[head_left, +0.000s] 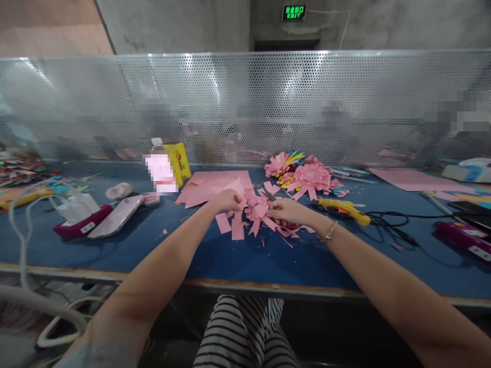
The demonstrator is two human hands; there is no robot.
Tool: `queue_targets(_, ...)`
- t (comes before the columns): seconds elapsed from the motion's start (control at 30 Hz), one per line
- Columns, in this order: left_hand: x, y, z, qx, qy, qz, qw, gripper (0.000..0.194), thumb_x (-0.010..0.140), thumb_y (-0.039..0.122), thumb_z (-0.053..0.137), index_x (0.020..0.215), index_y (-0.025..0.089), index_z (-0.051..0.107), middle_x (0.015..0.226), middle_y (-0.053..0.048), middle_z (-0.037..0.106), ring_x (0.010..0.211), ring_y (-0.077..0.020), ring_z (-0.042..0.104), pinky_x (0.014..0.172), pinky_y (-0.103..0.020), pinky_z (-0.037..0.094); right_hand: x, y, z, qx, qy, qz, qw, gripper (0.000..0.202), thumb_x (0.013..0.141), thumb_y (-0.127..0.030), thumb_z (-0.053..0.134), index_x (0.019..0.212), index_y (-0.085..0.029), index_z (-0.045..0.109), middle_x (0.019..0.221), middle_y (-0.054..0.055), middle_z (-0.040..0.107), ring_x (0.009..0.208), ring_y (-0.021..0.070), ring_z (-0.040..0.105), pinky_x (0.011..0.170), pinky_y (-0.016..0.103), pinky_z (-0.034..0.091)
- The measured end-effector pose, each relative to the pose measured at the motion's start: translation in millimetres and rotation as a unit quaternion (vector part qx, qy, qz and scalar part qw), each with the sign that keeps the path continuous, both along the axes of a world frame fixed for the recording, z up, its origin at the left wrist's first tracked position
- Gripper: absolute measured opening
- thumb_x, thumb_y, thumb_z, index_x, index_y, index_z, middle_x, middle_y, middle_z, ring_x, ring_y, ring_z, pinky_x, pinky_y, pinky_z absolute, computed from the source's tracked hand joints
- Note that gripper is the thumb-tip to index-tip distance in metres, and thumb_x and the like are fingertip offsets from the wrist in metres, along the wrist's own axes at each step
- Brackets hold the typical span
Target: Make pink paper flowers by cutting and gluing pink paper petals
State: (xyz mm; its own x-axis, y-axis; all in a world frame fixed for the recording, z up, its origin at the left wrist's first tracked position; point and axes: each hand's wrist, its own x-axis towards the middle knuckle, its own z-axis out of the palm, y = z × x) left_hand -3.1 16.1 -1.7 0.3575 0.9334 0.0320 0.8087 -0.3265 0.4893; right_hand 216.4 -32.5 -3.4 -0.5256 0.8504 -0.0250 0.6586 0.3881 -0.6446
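A pink paper flower [258, 208] is being gripped at the centre of the blue worktop [238, 260], the left hand [229, 200] pinching it from nine o'clock, the right hand [286, 210] from three o'clock. A glue gun [345, 209] is lying further at three o'clock. The worktop is being backed by a perforated metal screen [245, 102] at twelve o'clock, under bare concrete walls [172, 25].
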Motion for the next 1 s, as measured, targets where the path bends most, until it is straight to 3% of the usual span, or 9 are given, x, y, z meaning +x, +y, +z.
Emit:
queue_targets(0.3, 1, -1, 2.5, 0.056, -0.135, 0.019, 0.989, 0.012, 0.053, 0.024, 0.057, 0.060, 0.014, 0.059, 0.048, 0.002, 0.052, 0.044, -0.0084, 0.043, 0.045, -0.022, 0.032, 0, -3, 3.2, 0.183, -0.071, -0.015, 0.980, 0.031, 0.074, -0.039, 0.042, 0.054, -0.016, 0.048, 0.051, -0.001, 0.050, 0.051, 0.0084, 0.043, 0.050, 0.021, 0.028)
queue_targets(0.47, 4, -10, 7.6, 0.081, -0.143, 0.025, 0.986, 0.013, 0.054, 0.026, 0.057, 0.057, 0.014, 0.061, 0.052, 0.000, 0.054, 0.051, -0.0100, 0.046, 0.050, -0.022, 0.033, 1, -5, 4.1, 0.199, -0.089, -0.008, 0.976, 0.031, 0.076, -0.038, 0.039, 0.057, -0.016, 0.050, 0.055, -0.001, 0.050, 0.053, 0.0090, 0.042, 0.052, 0.022, 0.027)
queue_targets(0.7, 7, -14, 8.7, 0.134, -0.153, 0.020, 0.979, 0.027, 0.063, 0.033, 0.050, 0.044, 0.014, 0.048, 0.043, 0.003, 0.035, 0.045, -0.0070, 0.032, 0.045, -0.022, 0.024, 6, 2, 3.5, 0.226, -0.142, -0.045, 0.963, 0.026, 0.077, -0.032, 0.039, 0.062, -0.016, 0.053, 0.060, 0.002, 0.055, 0.054, 0.0102, 0.045, 0.051, 0.022, 0.026)
queue_targets(1.0, 10, -10, 5.8, 0.125, -0.214, 0.078, 0.966, 0.011, 0.059, 0.024, 0.053, 0.056, 0.013, 0.054, 0.052, 0.002, 0.048, 0.054, -0.0087, 0.045, 0.047, -0.019, 0.033, 22, 11, 9.8, 0.250, -0.176, -0.137, 0.942, 0.025, 0.075, -0.032, 0.041, 0.065, -0.015, 0.056, 0.068, 0.006, 0.059, 0.061, 0.0137, 0.050, 0.052, 0.024, 0.028)
